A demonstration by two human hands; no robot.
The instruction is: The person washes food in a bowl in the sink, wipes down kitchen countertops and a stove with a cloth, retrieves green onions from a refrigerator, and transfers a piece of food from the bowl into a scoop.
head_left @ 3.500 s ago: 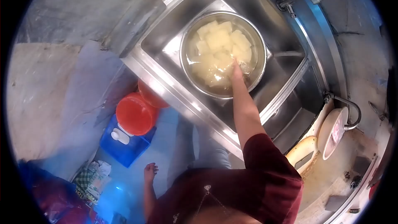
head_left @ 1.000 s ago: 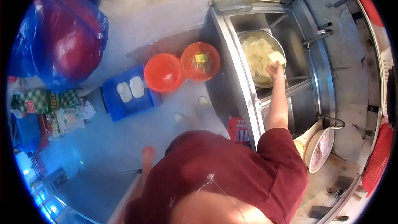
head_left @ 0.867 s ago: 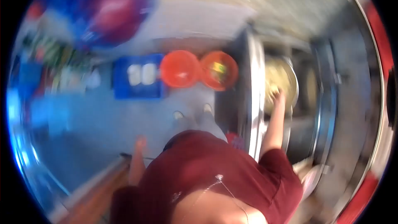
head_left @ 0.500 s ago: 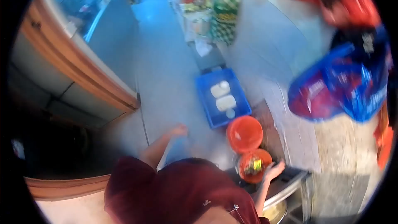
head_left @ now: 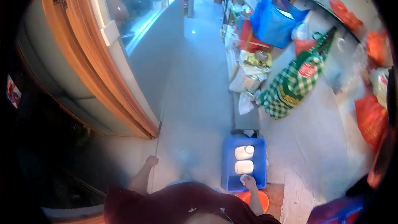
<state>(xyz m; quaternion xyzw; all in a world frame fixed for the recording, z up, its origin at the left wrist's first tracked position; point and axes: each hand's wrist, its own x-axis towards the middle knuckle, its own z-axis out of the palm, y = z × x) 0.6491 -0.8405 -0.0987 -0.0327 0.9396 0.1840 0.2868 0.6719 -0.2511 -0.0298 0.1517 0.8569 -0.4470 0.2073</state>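
My left hand (head_left: 152, 160) hangs over the floor at the lower left, its fingers curled with no object visible in them. At the lower right my right hand (head_left: 250, 181) is over the near end of a blue crate (head_left: 227, 157). A small round pale item (head_left: 243, 178) lies right beside its fingers; whether they grip it is too small to tell. Two white containers (head_left: 243, 166) lie in the crate, the farther one with a round white cap. Part of an orange-red bucket (head_left: 262, 202) shows under my right forearm.
A wood-framed doorway (head_left: 124, 99) stands on the left. The walkway (head_left: 188, 79) runs ahead beside shelving. On the right hang a blue bag (head_left: 275, 18), a green checkered bag (head_left: 292, 85) and red plastic bags (head_left: 371, 120). A blue-and-red bag (head_left: 338, 213) is at the lower right.
The view has turned left from the sink to the walkway. My right hand has left the basin of pale pieces, where it earlier lifted one piece, and is now over the blue crate.
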